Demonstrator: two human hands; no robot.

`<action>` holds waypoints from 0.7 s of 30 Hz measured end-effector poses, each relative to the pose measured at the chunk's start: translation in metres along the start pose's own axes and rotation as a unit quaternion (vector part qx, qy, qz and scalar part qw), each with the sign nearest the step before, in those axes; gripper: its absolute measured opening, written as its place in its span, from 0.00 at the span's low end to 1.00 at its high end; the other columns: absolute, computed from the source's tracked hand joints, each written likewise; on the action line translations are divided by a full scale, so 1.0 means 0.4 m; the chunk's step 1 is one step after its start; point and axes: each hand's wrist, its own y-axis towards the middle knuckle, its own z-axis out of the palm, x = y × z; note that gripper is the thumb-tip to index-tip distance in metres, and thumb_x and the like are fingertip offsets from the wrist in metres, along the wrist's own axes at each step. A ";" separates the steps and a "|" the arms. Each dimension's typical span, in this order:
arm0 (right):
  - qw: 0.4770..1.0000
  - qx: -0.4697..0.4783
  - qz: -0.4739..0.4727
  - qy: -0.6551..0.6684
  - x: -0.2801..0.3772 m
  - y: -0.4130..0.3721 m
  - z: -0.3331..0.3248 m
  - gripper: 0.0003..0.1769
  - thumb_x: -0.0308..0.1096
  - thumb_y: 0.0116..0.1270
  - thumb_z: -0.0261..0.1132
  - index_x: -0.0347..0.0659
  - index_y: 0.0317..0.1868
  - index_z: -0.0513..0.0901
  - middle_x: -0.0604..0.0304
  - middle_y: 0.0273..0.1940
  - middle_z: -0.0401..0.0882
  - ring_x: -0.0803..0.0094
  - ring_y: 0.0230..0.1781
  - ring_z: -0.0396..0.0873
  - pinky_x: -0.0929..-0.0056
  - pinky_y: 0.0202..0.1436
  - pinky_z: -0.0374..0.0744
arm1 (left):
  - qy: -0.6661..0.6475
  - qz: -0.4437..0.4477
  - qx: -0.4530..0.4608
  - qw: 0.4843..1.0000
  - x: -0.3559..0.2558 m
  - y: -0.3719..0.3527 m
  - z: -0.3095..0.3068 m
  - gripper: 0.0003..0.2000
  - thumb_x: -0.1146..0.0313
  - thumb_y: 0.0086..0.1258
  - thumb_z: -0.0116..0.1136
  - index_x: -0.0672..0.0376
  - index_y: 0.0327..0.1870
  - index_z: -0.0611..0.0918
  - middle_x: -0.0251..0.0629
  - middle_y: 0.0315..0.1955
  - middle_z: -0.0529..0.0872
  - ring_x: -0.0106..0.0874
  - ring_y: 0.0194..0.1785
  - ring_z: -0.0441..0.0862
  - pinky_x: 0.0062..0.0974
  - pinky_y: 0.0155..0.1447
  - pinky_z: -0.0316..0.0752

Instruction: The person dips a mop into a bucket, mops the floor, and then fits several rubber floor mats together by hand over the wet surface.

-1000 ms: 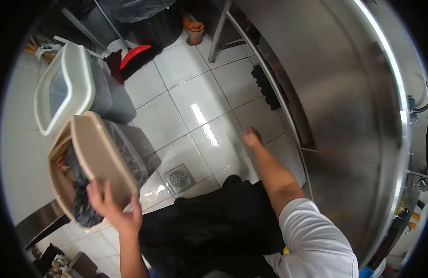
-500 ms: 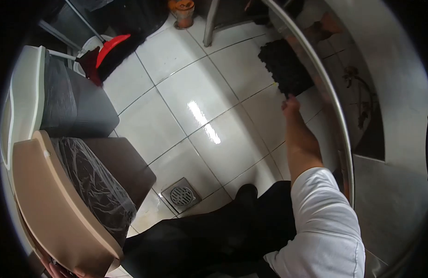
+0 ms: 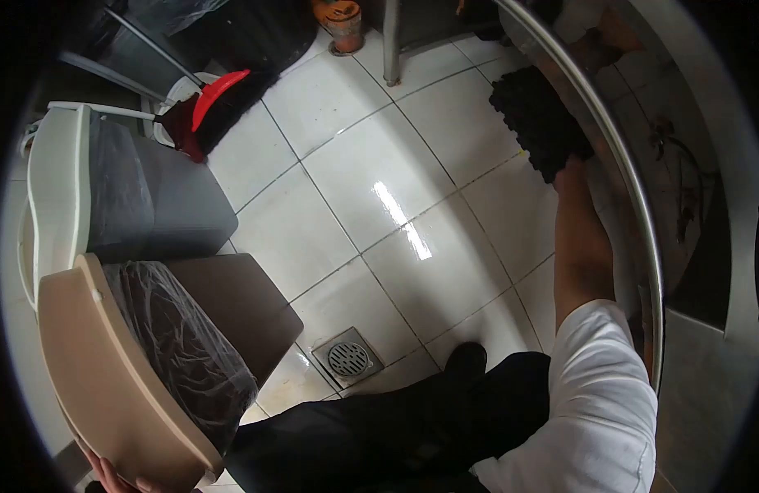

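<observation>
My right hand (image 3: 568, 171) is stretched far forward over the floor at the right, its fingers closed on the near edge of a black, shaggy-edged mat (image 3: 540, 119). The mat lies on the white tiles beside a curved metal rail. At the bottom left, the fingers of my left hand (image 3: 108, 474) curl round the lower edge of a tan bin lid (image 3: 121, 370). That lid stands raised beside a brown bin (image 3: 232, 300) lined with clear plastic. Part of my left hand is hidden behind the lid.
A grey bin (image 3: 182, 201) with a pale lid stands beyond the brown one. Behind it are a red-topped broom (image 3: 219, 90) and long handles. A floor drain (image 3: 347, 359) lies near my dark shoe (image 3: 466, 358). The metal rail (image 3: 622, 156) curves along the right.
The view has shifted, so most things appear farther right and slightly lower. My right hand now overlaps the mat's near edge more. My left hand remains at the tan lid.
</observation>
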 end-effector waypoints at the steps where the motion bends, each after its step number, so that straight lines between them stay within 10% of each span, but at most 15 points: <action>1: 1.000 0.010 0.007 -0.015 0.006 0.007 -0.009 0.18 0.51 0.76 0.64 0.55 0.59 0.83 0.64 0.53 0.84 0.67 0.47 0.79 0.62 0.47 0.78 | 0.005 -0.004 -0.007 1.000 0.066 -0.011 0.012 0.25 0.60 0.91 0.33 0.62 0.81 0.61 0.53 0.82 0.61 0.48 0.84 0.60 0.54 0.85 0.60; 3: 0.998 0.038 0.025 -0.047 0.015 0.013 -0.010 0.17 0.52 0.75 0.65 0.57 0.58 0.83 0.65 0.55 0.83 0.68 0.48 0.78 0.63 0.47 0.78 | 0.007 0.039 -0.046 0.998 0.207 -0.026 0.020 0.26 0.54 0.88 0.38 0.62 0.77 0.68 0.59 0.78 0.65 0.53 0.81 0.65 0.55 0.83 0.63; 5: 0.995 0.061 0.044 -0.073 0.025 0.011 -0.014 0.17 0.54 0.74 0.65 0.59 0.56 0.83 0.67 0.56 0.83 0.69 0.50 0.77 0.64 0.48 0.78 | 0.040 0.030 -0.014 0.999 -0.029 0.011 0.005 0.24 0.58 0.91 0.33 0.58 0.80 0.65 0.47 0.81 0.64 0.45 0.83 0.62 0.52 0.84 0.64; 7: 0.993 0.073 0.047 -0.078 0.031 -0.004 -0.009 0.16 0.56 0.73 0.66 0.60 0.54 0.84 0.69 0.57 0.82 0.71 0.51 0.76 0.64 0.48 0.77 | 0.032 0.041 -0.047 0.998 0.154 -0.027 0.008 0.26 0.53 0.88 0.37 0.63 0.74 0.72 0.61 0.78 0.66 0.55 0.81 0.65 0.54 0.81 0.64; 11: 0.997 0.053 0.006 -0.058 -0.009 -0.069 0.016 0.11 0.49 0.72 0.71 0.56 0.47 0.83 0.67 0.44 0.83 0.73 0.38 0.77 0.66 0.43 0.78 | 0.014 -0.031 -0.040 0.999 -0.049 -0.001 0.015 0.23 0.59 0.90 0.34 0.54 0.78 0.69 0.45 0.80 0.66 0.45 0.83 0.63 0.51 0.85 0.63; 16: 0.960 0.275 0.015 -0.058 -0.105 -0.189 -0.014 0.08 0.38 0.75 0.71 0.49 0.42 0.79 0.67 0.24 0.73 0.71 0.22 0.73 0.60 0.35 0.81 | 0.087 0.015 -0.006 0.996 0.007 -0.007 -0.007 0.22 0.61 0.91 0.33 0.55 0.77 0.71 0.45 0.81 0.66 0.45 0.84 0.61 0.52 0.85 0.62; 21: 0.944 0.298 0.093 -0.104 -0.350 -0.422 -0.226 0.06 0.32 0.77 0.69 0.46 0.45 0.78 0.64 0.34 0.76 0.72 0.31 0.77 0.69 0.33 0.80 | 0.031 0.066 -0.006 0.997 0.131 -0.018 -0.004 0.23 0.60 0.90 0.33 0.61 0.75 0.72 0.56 0.80 0.63 0.53 0.83 0.61 0.55 0.83 0.63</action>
